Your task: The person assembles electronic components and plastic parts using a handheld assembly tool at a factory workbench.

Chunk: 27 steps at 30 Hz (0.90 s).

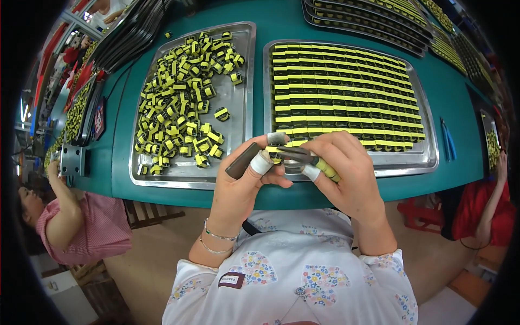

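Observation:
My left hand, with white tape on its thumb and a grey wrap on a fingertip, is closed on a small yellow-and-black transformer. A dark flat bar also lies in its grip. My right hand, its thumb taped too, grips a dark-jawed hand tool with a yellow-green wrapped handle. The tool's tip meets the transformer; fingers hide the exact contact. Beyond my right hand is a metal tray of transformers in neat rows. A second metal tray holds a loose heap of them.
Stacked dark trays stand at the far left, and more filled trays at the far right. Blue-handled tweezers lie right of the neat tray. A grey metal block is at the left edge. People sit on both sides.

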Each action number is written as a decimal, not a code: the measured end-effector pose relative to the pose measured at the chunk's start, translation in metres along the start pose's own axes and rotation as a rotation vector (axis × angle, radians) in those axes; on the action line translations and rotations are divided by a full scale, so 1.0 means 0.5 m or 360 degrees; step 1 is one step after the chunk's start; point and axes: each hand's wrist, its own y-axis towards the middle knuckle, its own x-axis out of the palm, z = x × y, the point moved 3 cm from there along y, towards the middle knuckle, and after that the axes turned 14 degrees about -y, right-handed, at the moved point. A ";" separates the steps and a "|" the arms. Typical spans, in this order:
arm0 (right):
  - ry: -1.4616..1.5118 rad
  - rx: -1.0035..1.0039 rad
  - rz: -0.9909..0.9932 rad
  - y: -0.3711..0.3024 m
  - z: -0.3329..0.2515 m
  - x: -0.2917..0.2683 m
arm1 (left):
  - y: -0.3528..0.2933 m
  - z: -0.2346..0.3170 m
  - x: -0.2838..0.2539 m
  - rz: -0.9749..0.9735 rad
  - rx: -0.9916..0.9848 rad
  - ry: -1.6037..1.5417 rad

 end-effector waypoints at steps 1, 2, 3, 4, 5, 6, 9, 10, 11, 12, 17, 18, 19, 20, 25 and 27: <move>0.0000 0.0003 0.0001 0.000 0.001 0.000 | 0.000 -0.001 -0.001 0.0014 -0.0007 -0.0003; -0.0027 -0.0015 0.0008 -0.001 0.002 0.000 | 0.000 0.000 -0.001 0.0013 -0.0010 -0.0003; -0.0054 -0.0033 0.0016 -0.002 0.003 0.000 | 0.000 0.001 0.001 -0.0032 -0.0026 -0.0008; -0.0053 -0.0031 0.0016 -0.003 0.005 0.000 | -0.001 0.002 0.003 -0.0073 -0.0040 -0.0014; -0.0087 -0.0069 0.0019 -0.005 0.006 -0.001 | -0.002 0.000 0.003 -0.0073 -0.0042 -0.0013; -0.0120 -0.0106 0.0023 -0.006 0.006 -0.001 | -0.002 -0.002 0.003 -0.0065 -0.0020 0.0004; -0.0149 -0.0121 0.0007 -0.008 0.010 0.000 | 0.000 -0.004 0.004 -0.0059 -0.0006 0.0041; -0.0149 -0.0118 0.0008 -0.008 0.009 -0.002 | 0.000 -0.004 0.005 -0.0057 -0.0007 0.0059; -0.0096 -0.0072 -0.0025 -0.008 0.009 -0.004 | 0.000 -0.004 0.005 -0.0058 -0.0009 0.0060; -0.0042 -0.0028 -0.0057 -0.009 0.010 -0.004 | 0.000 -0.003 0.005 -0.0068 -0.0021 0.0055; 0.0036 0.0068 0.0036 -0.015 0.019 -0.003 | 0.004 -0.009 0.010 0.0016 0.0025 0.0078; 0.0026 0.0093 0.0023 -0.016 0.020 -0.004 | 0.005 -0.009 0.010 0.0029 0.0024 0.0072; 0.0026 0.0096 0.0025 -0.016 0.018 -0.006 | 0.004 -0.009 0.012 0.0043 0.0023 0.0068; 0.0007 0.0075 0.0000 -0.016 0.015 -0.007 | 0.004 -0.009 0.014 0.0040 0.0020 0.0069; -0.0095 0.0031 0.0009 -0.018 0.010 -0.005 | -0.001 -0.009 0.019 0.0077 0.0173 0.0179; -0.0126 0.0008 0.0033 -0.020 0.009 -0.003 | -0.002 -0.011 0.016 0.0047 0.0224 0.0228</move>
